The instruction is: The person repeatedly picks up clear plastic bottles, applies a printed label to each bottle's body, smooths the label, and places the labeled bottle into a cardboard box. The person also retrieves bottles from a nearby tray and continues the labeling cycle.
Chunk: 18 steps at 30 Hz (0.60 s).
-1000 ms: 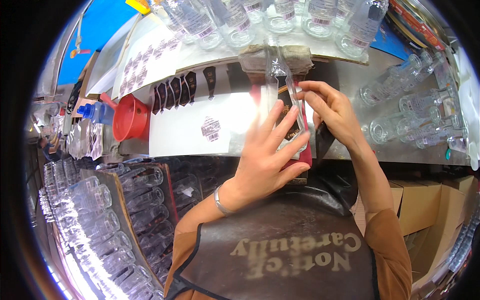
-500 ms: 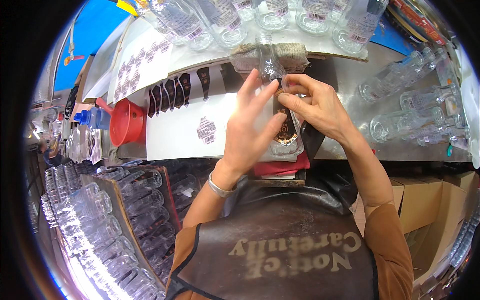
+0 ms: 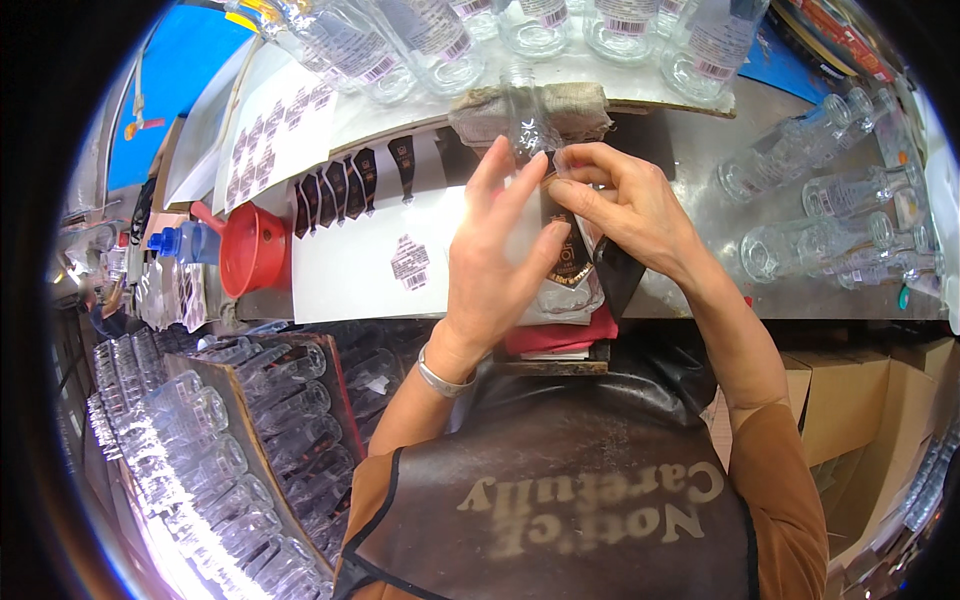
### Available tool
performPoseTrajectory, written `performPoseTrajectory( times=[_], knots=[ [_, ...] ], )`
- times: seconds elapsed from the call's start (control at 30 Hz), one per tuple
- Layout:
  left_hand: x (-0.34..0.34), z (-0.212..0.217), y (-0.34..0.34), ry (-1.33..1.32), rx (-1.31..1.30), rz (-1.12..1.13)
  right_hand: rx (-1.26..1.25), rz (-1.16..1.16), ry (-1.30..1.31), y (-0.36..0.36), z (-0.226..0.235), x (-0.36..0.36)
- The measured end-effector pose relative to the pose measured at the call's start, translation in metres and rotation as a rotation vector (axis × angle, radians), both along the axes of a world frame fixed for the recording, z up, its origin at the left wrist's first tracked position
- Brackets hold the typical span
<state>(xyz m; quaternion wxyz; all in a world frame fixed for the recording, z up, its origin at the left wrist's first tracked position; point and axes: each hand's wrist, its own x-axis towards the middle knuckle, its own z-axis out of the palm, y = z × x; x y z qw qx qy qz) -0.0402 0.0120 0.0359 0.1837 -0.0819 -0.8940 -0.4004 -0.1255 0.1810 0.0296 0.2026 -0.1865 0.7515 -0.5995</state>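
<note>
A clear glass bottle [image 3: 548,296] lies in front of me, its neck resting on a folded grey cloth [image 3: 580,112] and its base toward me. A long black label [image 3: 570,262] with gold print lies along its upper side. My left hand [image 3: 497,240] is open beside the bottle, fingers spread, with the index fingertip and thumb close to the label's left edge. My right hand [image 3: 625,205] is closed, thumb and fingers pinched at the narrow upper end of the label. The fingers partly cover that end.
Black labels [image 3: 340,188] sit in a row on a white sheet, left, with one white label [image 3: 410,262]. A red scoop [image 3: 252,250] stands beyond. Upright bottles [image 3: 532,30] line the back; others [image 3: 820,190] lie at right. Crates of bottles [image 3: 190,450] stand lower left, cardboard boxes [image 3: 835,400] lower right.
The view has shifted slightly. Both hands stay at the bottle in nearly the same pose, the right still pinching at the label's upper end.
</note>
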Motion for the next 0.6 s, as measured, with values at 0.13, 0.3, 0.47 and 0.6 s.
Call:
performPoseTrajectory(
  times=[0.13,0.3,0.47,0.6],
  knots=[
    [0.0,0.001,0.0,-0.001,-0.032,0.002,-0.024,0.006,0.031,0.001,-0.003,-0.002],
    [0.018,-0.01,0.004,-0.29,0.502,-0.009,-0.052,0.074,-0.181,0.017,-0.002,0.016],
    [0.038,-0.014,0.006,-0.407,0.795,-0.157,-0.044,0.14,-0.121,0.032,-0.001,0.052],
    [0.038,-0.017,0.0,-0.372,0.888,-0.232,-0.142,0.103,-0.105,0.032,-0.01,0.057]
  ],
)
